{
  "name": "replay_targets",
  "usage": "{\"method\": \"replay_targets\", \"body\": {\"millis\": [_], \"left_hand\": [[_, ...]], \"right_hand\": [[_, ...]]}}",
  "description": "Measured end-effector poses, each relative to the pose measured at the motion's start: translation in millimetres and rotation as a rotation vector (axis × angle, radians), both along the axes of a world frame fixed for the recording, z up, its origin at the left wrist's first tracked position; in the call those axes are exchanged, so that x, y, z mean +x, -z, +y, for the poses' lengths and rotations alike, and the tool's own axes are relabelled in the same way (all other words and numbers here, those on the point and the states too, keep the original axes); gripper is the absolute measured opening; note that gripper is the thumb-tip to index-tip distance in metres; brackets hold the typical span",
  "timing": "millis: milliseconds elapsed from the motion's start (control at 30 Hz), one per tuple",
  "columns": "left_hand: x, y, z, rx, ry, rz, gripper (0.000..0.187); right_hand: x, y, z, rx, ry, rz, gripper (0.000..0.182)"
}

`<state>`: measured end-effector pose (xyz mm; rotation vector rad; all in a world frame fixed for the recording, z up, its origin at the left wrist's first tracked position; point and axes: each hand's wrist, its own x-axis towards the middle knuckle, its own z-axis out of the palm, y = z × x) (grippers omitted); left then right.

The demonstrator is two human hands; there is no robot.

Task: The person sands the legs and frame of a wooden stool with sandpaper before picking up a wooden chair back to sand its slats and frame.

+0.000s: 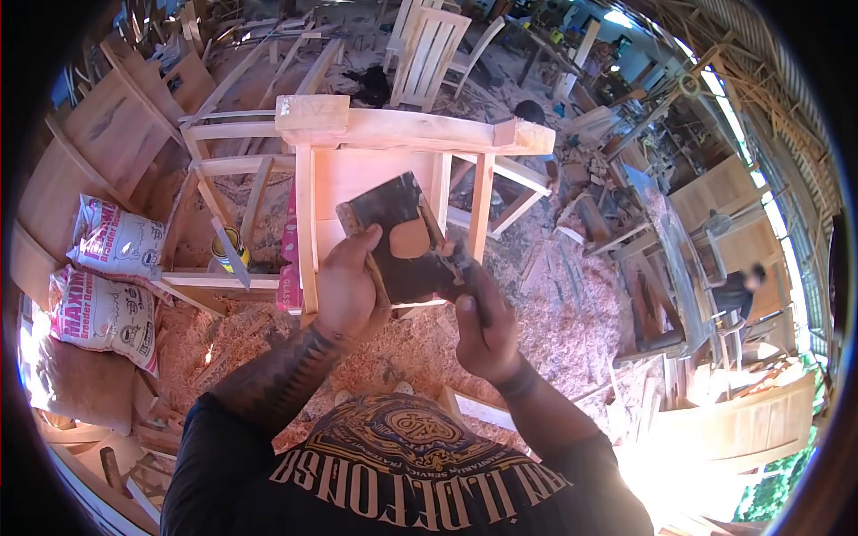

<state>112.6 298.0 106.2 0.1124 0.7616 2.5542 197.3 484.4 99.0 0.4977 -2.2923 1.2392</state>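
Note:
My left hand (350, 281) grips the left edge of a dark, shallow wooden tray (375, 201) with raised side strips. A smooth tan patch (409, 239) that looks like putty lies on the tray's dark face. My right hand (485, 323) is closed at the tray's lower right corner, thumb up and fingers curled. What it holds there is mostly hidden by the fingers, so I cannot make it out. Just beyond the tray stands a pale wooden frame (407, 127) with a thick curved top rail and upright legs.
Wood shavings (572, 295) cover the floor. Two printed sacks (107, 313) and an opened can (231, 247) with a flat blade against it are at left. A slatted chair (433, 54) stands behind. At far right a person (737, 290) sits near a long workbench (666, 241).

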Motion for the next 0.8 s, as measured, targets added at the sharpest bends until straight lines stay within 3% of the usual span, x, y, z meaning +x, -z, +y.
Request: {"method": "replay_targets", "body": {"millis": [67, 200, 300, 467, 567, 667, 767, 800], "left_hand": [[-0.9, 2.6, -6.8, 0.010, -0.022, 0.031, 0.041], [-8.3, 14.0, -8.0, -0.015, -0.102, 0.081, 0.034], [-11.3, 17.5, 0.7, -0.039, -0.031, 0.095, 0.035], [-13.9, 20.5, 25.4, -0.103, -0.090, 0.017, 0.033], [-38.2, 44.5, 10.4, -0.162, -0.160, 0.043, 0.026], [-47.3, 49.5, -20.6, -0.220, -0.396, -0.014, 0.026], [-21.3, 9.2, -29.3, -0.197, -0.495, -0.023, 0.040], [-20.7, 31.2, -53.1, -0.122, -0.385, 0.070, 0.046]], "right_hand": [[7.3, -11.5, 9.3, 0.236, 0.073, -0.146, 0.043], [-2.4, -37.0, 41.3, 0.319, 0.075, -0.020, 0.044], [-13.2, -72.6, 50.7, 0.623, -0.039, 0.125, 0.047], [-19.4, -86.4, 60.4, 0.880, -0.107, -0.007, 0.045], [-28.4, -92.6, 100.4, 0.750, -0.301, -0.171, 0.038], [-38.4, -75.9, 163.5, 0.460, -0.295, -0.348, 0.038], [-58.7, 3.5, 227.2, -0.090, -0.181, -0.414, 0.037], [-68.6, 43.5, 249.5, -0.309, -0.119, -0.422, 0.036]]}}
